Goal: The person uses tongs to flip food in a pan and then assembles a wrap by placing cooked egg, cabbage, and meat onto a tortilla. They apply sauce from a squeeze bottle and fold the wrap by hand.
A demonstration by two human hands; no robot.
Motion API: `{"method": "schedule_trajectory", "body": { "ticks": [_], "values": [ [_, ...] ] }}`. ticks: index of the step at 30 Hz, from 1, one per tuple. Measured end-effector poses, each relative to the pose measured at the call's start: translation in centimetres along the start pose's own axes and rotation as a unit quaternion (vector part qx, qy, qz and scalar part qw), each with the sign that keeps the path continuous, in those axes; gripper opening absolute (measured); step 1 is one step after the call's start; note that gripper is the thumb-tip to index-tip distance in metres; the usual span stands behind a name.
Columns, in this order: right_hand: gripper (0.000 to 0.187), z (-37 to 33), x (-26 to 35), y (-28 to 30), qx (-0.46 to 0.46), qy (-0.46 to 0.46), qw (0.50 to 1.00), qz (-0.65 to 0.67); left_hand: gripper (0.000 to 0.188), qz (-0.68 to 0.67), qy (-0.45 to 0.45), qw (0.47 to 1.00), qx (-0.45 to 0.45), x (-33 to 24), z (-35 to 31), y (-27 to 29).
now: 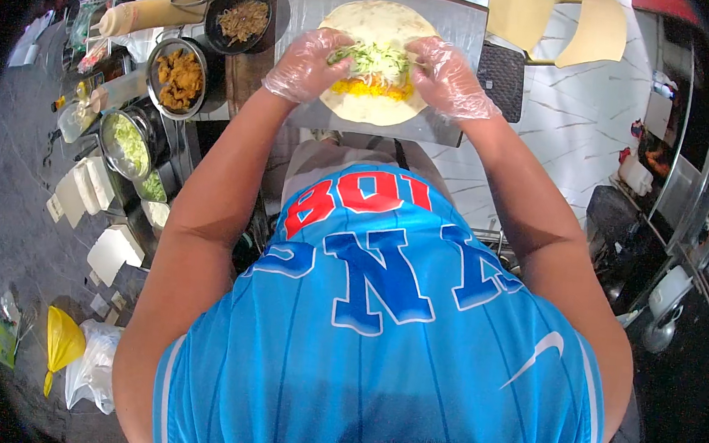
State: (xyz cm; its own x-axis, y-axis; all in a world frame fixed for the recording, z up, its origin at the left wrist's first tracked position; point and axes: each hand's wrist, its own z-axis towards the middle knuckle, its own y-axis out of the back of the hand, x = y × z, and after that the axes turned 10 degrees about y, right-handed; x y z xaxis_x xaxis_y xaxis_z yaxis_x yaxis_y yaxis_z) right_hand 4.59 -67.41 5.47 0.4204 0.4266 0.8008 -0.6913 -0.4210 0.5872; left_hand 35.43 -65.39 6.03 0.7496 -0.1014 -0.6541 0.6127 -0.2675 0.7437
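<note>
Pressing gloved fingers into the filling, the left hand [306, 64] and right hand [447, 79] each grip one side of the heap of greens [375, 59] and yellow rice [371, 88] between them, on a flat, not yet folded tortilla [383, 20] on the desk [304, 18].

We are working with both hands on the tortilla [372, 106], the left hand [307, 66] and right hand [449, 81] pressing in from either side, so the filling [375, 66] between them is leaving little room. The sheet [304, 18] is lying bare around the tortilla's far edge and corners, giving us space to slide outward. To our left, bowls are crowding close: the fried pieces [179, 77], the greens [130, 144], the dark shreds [240, 19], and a bottle [142, 16] lying beyond. On the right, a dark mat [501, 79] is sitting just beside the sheet.
</note>
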Motion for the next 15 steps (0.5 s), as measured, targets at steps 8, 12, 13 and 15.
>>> {"method": "schedule_trajectory", "body": {
  "ticks": [8, 12, 13, 15],
  "values": [
    [0.031, -0.9, 0.8, -1.1, -0.004, -0.073, 0.997, -0.019, 0.032, 0.004, 0.128, 0.99, 0.06, 0.3, -0.9, -0.2],
    [0.032, -0.3, 1.2, 0.1, 0.03, -0.096, 0.994, 0.04, 0.032, -0.03, 0.14, 0.987, 0.069, 1.1, -1.3, 0.1],
    [0.032, -0.3, 0.7, 0.1, 0.028, -0.096, 0.994, 0.039, 0.032, -0.03, 0.139, 0.987, 0.069, 0.9, -1.0, 0.3],
    [0.032, 0.1, -0.3, 0.0, 0.004, -0.042, 0.999, 0.008, 0.037, -0.012, 0.083, 0.995, 0.06, 0.7, -0.3, 0.8]
  ]
}}
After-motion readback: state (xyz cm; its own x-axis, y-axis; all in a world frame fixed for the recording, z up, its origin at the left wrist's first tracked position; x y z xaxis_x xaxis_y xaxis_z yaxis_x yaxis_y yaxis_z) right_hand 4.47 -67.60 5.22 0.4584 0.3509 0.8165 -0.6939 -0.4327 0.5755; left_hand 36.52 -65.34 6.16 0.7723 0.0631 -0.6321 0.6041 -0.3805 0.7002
